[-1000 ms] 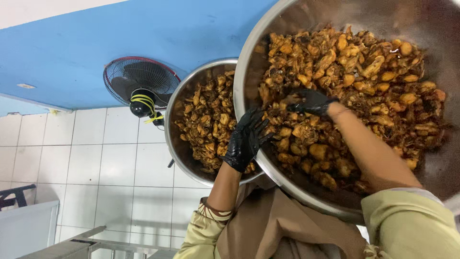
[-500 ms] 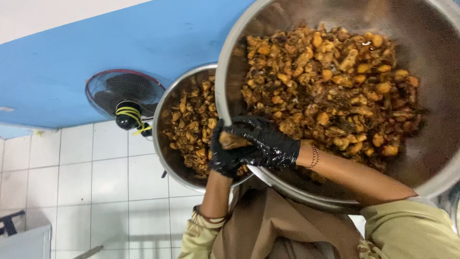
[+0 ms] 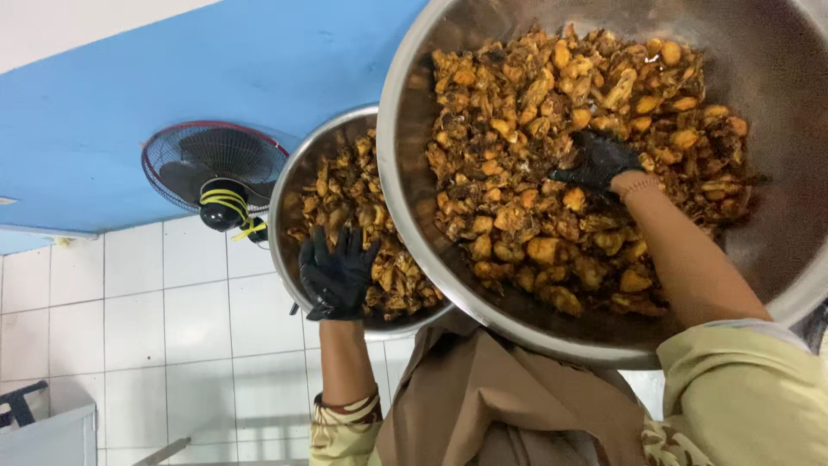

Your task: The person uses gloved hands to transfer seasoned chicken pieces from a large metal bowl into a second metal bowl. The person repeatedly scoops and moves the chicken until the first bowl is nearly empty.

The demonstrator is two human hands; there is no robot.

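Observation:
A large steel bowl (image 3: pixel 414 233) fills the upper right and is heaped with brown-yellow fried food pieces (image 3: pixel 517 198). My right hand (image 3: pixel 599 160), in a black glove, is pressed into the middle of that heap with its fingertips buried among the pieces. A smaller steel bowl (image 3: pixel 280 216) sits to the left, partly behind the large one, holding darker pieces (image 3: pixel 345 198) of the same food. My left hand (image 3: pixel 336 272), also in a black glove, lies flat with its fingers spread over the near part of the small bowl's food.
A black wall fan (image 3: pixel 216 173) with a yellow cable hangs on the blue surface (image 3: pixel 172 69) at left. White tiles (image 3: pixel 129 328) cover the lower left. A brown apron (image 3: pixel 492 397) and pale yellow-green sleeves (image 3: pixel 742 388) fill the bottom.
Half a second ago both hands met at the small bowl's edge around a handful of pieces. My right hand has moved back into the large bowl's heap and my left hand has spread open.

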